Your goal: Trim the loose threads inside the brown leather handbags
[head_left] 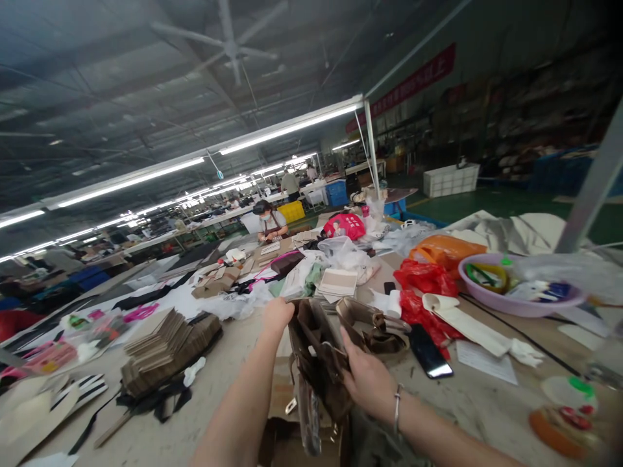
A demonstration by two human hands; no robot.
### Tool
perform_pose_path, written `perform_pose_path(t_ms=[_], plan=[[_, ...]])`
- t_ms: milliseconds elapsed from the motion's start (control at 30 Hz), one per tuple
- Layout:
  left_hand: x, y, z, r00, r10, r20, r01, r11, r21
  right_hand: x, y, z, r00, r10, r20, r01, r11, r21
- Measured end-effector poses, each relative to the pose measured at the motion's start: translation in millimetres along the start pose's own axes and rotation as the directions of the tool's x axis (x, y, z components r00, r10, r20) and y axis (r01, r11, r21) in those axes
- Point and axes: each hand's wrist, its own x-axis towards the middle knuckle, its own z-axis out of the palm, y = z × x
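A dark brown handbag hangs in front of me, with straps and metal parts dangling from it. My left hand is closed on its upper left edge. On the bag's right side, my right hand grips it with the index finger stretched upward; part of the other fingers is hidden. Just behind lies a second brown bag on the table. Below the held bag is an open cardboard box, partly covered by it.
Stacked brown pieces lie left. Right are a black phone, red plastic bags and a purple basin. A jar with a green lid sits near the right edge. A masked co-worker is at the table's far end.
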Motion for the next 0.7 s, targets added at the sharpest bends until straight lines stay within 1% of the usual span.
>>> perform_pose_path(t_ms=[67, 100, 200, 267, 333, 400, 433, 467, 500, 533, 567, 600, 633, 667, 700], plan=[[-6.6, -16.0, -12.8, 0.999, -0.023, 0.043, 0.024, 1.0, -0.008, 11.1, 14.0, -12.2, 0.999, 0.022, -0.027, -0.021, 0.999, 0.038], [-11.3, -25.8, -20.4, 0.997, -0.032, 0.069, 0.033, 0.999, -0.015, 17.6, 18.3, -19.6, 0.999, 0.015, -0.031, -0.012, 0.997, 0.071], [-32.3, -60.2, -41.2, 0.992, -0.045, 0.12, 0.052, 0.997, -0.053, 39.5, 19.7, -41.4, 0.995, -0.102, -0.015, 0.103, 0.98, 0.171], [-50.9, -84.5, -46.9, 0.983, -0.054, 0.173, 0.072, 0.992, -0.103, 53.9, 16.2, -48.2, 0.983, -0.182, -0.022, 0.183, 0.965, 0.187], [-69.8, -106.9, -43.5, 0.954, -0.055, 0.293, 0.106, 0.981, -0.16, 66.1, 14.5, -44.2, 0.976, -0.217, -0.008, 0.215, 0.96, 0.179], [-85.6, -124.9, -33.9, 0.929, -0.047, 0.367, 0.1, 0.987, -0.127, 75.5, 15.9, -30.5, 0.973, -0.224, 0.05, 0.211, 0.96, 0.183], [-91.8, -131.8, -28.7, 0.926, -0.054, 0.372, 0.09, 0.993, -0.08, 79.0, 17.4, -21.7, 0.972, -0.22, 0.08, 0.202, 0.961, 0.189], [-96.8, -136.9, -24.0, 0.935, -0.076, 0.346, 0.09, 0.996, -0.023, 82.0, 18.9, -12.7, 0.972, -0.214, 0.1, 0.193, 0.963, 0.189], [-100.8, -140.2, -20.3, 0.953, -0.107, 0.283, 0.103, 0.994, 0.03, 84.6, 20.1, -4.4, 0.973, -0.209, 0.102, 0.188, 0.965, 0.185], [-103.9, -141.6, -17.8, 0.974, -0.13, 0.184, 0.12, 0.99, 0.067, 87.1, 20.8, 2.6, 0.973, -0.21, 0.092, 0.191, 0.965, 0.18], [-106.2, -141.2, -16.4, 0.989, -0.129, 0.067, 0.123, 0.989, 0.081, 89.4, 20.8, 7.8, 0.973, -0.219, 0.077, 0.203, 0.963, 0.18], [-108.0, -139.0, -15.8, 0.994, -0.095, -0.047, 0.098, 0.992, 0.08, 91.8, 20.3, 11.2, 0.97, -0.235, 0.062, 0.22, 0.958, 0.187], [-109.2, -135.2, -15.7, 0.99, -0.026, -0.137, 0.037, 0.996, 0.075, 94.1, 19.2, 13.0, 0.966, -0.252, 0.054, 0.237, 0.95, 0.202], [-109.8, -130.0, -15.9, 0.98, 0.068, -0.188, -0.055, 0.996, 0.073, 96.5, 17.8, 13.4, 0.962, -0.267, 0.052, 0.249, 0.943, 0.222], [-109.9, -123.8, -15.8, 0.964, 0.171, -0.205, -0.16, 0.984, 0.073, 98.6, 16.2, 13.0, 0.959, -0.277, 0.055, 0.256, 0.936, 0.243]])
